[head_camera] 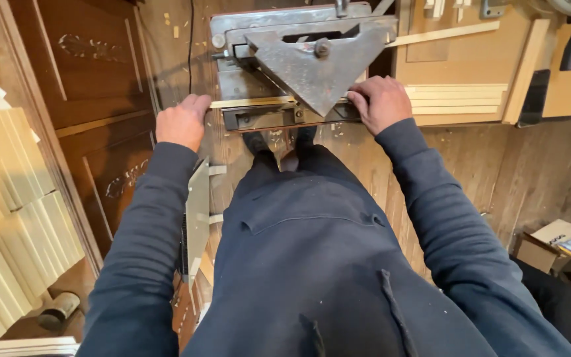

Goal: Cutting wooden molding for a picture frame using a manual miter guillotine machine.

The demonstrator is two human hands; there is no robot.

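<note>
2 bare hands press a thin, pale, straight strip of wood moulding against the grey metal mitre cutting machine with a triangular steel blade guard, which serves as the landmark here. The strip lies flat and level along the machine's front edge, just above its dark slotted front plate; its middle passes under the downward point of the triangular guard, so only the left stretch shows clearly, light yellowish and narrow. The left hand sits at the machine's left front corner, curled into a loose fist with its fingers on the strip's left end. The right hand sits at the machine's right front corner, fingers bent and pushing down where the strip comes out from under the guard. Both arms wear dark navy sleeves, and the person's dark navy apron fills the space in front of the machine. To the right of the machine, a stack of similar pale wooden strips lies on a light brown workbench. Far left of the machine, rows of pale cut wooden pieces stand stacked beside a dark brown carved wooden panel.
</note>
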